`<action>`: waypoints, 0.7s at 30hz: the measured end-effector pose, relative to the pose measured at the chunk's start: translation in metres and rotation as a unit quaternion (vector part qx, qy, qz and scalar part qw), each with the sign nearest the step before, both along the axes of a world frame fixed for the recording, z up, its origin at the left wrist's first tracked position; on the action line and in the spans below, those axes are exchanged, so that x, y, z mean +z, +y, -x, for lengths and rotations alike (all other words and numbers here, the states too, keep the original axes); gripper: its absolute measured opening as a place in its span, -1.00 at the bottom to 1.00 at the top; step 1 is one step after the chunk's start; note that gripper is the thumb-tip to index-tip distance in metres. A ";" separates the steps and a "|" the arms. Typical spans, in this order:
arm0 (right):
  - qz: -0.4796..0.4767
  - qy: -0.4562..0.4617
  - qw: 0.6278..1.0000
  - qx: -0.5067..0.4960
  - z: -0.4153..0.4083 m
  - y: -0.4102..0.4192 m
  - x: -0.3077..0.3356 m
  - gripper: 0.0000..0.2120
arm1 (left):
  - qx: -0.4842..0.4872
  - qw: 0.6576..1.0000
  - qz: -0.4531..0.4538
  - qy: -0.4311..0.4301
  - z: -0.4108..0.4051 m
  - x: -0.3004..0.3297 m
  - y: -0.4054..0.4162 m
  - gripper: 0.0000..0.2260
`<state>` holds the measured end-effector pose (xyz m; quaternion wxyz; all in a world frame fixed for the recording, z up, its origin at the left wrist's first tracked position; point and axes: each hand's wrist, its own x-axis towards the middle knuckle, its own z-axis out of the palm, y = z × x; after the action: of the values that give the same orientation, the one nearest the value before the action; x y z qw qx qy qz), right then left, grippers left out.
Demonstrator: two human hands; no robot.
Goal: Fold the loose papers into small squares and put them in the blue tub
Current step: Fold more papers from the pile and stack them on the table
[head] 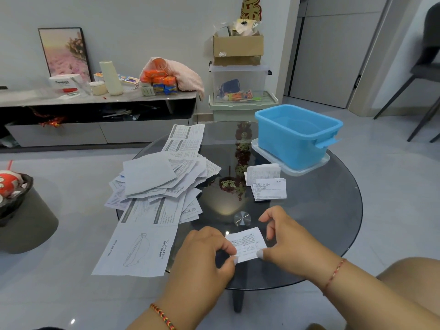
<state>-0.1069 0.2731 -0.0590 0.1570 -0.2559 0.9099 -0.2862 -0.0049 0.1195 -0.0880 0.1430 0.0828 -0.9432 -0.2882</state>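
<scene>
Resting on the near edge of a round dark glass bench [333,210], a small folded paper [247,242] sits between both hands. The left hand [202,253] pinches its near-left edge, thumb and forefinger curled onto the sheet, so that grip is clamped on the paper. The right hand [285,239] takes the opposite side: its thumb tip presses the near-right corner while the curled fingers arch over the far-right edge, so this grip too is closed on the paper. The sheet lies flat, or nearly so, on the glass, printed side up, directly in the gap between the two hands.

Two folded squares [267,184] lie farther out on the bench, one overlapping the other, well apart from the hands and just in front of the blue tub [295,141]. The tub stands at the far right of the bench on a clear lid or tray [319,164]; no paper shows in the part of its inside that can be seen.

To the left of the hands spreads a pile of loose papers [162,182], unfolded and overlapping. A long instruction sheet [140,248] with a line drawing hangs over the near-left rim, just beside the left hand.

A small round metal disc [242,218] shows in the middle of the glass, just beyond the held paper. Each wrist wears a thin woven cord.
</scene>
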 end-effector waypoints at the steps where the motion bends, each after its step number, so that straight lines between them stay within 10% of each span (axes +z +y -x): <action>1: 0.006 -0.011 1.000 0.005 0.002 0.002 0.000 -0.52 | -0.002 1.000 0.000 -0.004 0.000 0.000 -0.001 -0.91; 13: 0.147 -0.138 0.979 -0.038 0.016 0.009 0.002 -0.63 | 0.020 1.000 -0.019 -0.009 -0.005 0.008 0.004 -0.74; 21: -0.030 0.104 0.986 0.129 0.011 -0.015 -0.005 -0.55 | 0.005 0.999 0.015 -0.028 -0.002 0.011 0.007 -0.60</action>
<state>-0.1178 0.2582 -0.0636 0.1047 -0.3943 0.8888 -0.2085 -0.0029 0.1267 -0.0766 0.1195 0.0931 -0.9506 -0.2710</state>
